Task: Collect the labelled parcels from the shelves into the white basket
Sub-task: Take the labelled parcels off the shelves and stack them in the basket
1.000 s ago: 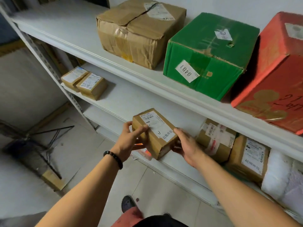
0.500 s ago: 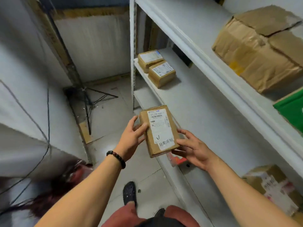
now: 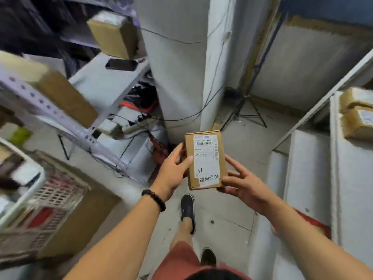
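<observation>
The parcel (image 3: 205, 160) is matt brown cardboard with a smooth white paper label (image 3: 206, 158) (slightly glossy tape along its edge).

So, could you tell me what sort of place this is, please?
Probably a parcel storeroom: the left hand and right hand hold a small brown cardboard parcel with a white shipping label, more labelled brown boxes sit on white shelves, and a perforated grey steel rack carries brown cartons.
</observation>
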